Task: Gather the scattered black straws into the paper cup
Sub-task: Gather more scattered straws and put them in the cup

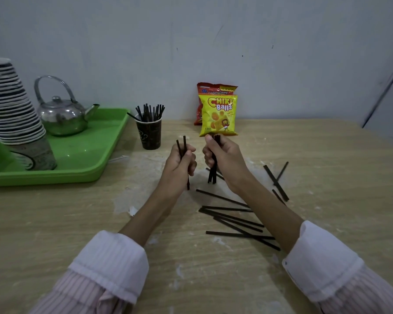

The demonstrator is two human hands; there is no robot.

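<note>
Sleeves (109,264) low-frame; L hand (178,162) gripping 2 straws (184,143), R hand (222,155) gripping straw bundle (213,175), mid-gather; next prob. needing aiming ends into paper cup (149,134).

Dim, flat indoor light with soft shadows, wide-angle bending at the edges, and perhaps slight overall softness.

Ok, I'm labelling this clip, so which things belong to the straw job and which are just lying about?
Job: paper cup holding straws; loose black straws on the table; two straws in the left hand grip; bundle in the right hand grip.
Lying about: green tray, metal kettle, stack of paper cups, Chiki Balls bag, red snack bag.
</note>
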